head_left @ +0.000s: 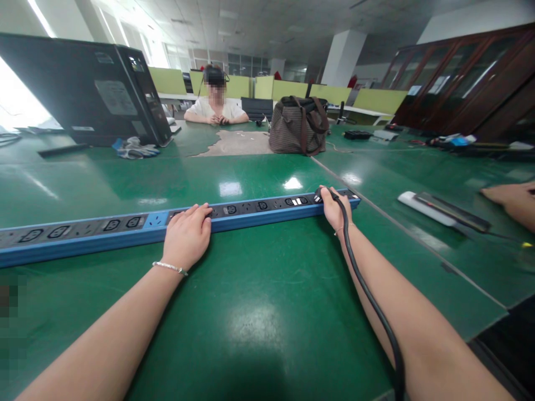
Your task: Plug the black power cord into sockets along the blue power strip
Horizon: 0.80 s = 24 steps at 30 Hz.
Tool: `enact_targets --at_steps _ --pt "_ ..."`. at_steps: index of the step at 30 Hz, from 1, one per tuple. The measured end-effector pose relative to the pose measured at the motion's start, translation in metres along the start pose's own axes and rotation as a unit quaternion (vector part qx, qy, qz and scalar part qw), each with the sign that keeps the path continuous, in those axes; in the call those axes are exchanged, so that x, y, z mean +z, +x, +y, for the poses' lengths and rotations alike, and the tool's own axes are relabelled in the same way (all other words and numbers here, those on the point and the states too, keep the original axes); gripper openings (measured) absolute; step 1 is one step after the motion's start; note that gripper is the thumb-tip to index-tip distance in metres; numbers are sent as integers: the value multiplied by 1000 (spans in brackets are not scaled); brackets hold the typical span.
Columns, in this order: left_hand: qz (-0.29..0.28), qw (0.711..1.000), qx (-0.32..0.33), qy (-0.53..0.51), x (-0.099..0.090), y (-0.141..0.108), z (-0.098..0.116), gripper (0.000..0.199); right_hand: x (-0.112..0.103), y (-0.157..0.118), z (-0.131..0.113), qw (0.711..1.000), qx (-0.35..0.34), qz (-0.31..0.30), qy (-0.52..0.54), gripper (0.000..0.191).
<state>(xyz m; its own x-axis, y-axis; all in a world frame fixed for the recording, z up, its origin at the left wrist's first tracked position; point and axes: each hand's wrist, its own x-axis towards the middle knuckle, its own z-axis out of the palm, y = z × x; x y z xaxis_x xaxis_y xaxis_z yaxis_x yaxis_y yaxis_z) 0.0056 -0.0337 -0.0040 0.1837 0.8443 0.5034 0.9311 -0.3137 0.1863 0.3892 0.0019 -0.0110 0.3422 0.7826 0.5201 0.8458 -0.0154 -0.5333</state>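
Note:
A long blue power strip point(267, 214) with black sockets runs across the green table, from the left edge to right of the middle. My left hand point(189, 234) is laid over the strip beside a light blue socket, its fingers together and bent over the top. Near the strip's right end, my right hand point(334, 209) is closed on a black plug point(318, 196), which sits at a socket. How deep the plug is in the socket is hidden. From the plug, a thick black cable point(363, 284) trails back over my right forearm.
A black computer case point(121, 94) and gloves point(134, 148) stand far left. A brown bag point(297, 125) is at the back, with a seated person point(216, 106) beyond the table. At right lie a white and black device point(443, 210) and another person's hand point(512, 203).

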Motion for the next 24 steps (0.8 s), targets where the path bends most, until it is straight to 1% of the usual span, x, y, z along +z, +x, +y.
enact_targets --at_steps 3,8,16,20,24 --pt "-2 1000 1 4 0 0 0 41 -2 -2 -10 999 42 3 0 53" --pt "-5 1000 2 8 1 0 0 40 -4 -4 -18 1000 19 -2 2 51" --pt "-1 1000 -1 6 0 0 0 39 -5 -1 -17 999 9 -18 -27 49" --pt "-1 1000 -5 6 0 0 1 39 -1 -3 -17 997 0 -39 -66 45" --pt "-3 1000 -5 1 0 0 1 40 2 -8 -18 995 -14 -36 -93 43"
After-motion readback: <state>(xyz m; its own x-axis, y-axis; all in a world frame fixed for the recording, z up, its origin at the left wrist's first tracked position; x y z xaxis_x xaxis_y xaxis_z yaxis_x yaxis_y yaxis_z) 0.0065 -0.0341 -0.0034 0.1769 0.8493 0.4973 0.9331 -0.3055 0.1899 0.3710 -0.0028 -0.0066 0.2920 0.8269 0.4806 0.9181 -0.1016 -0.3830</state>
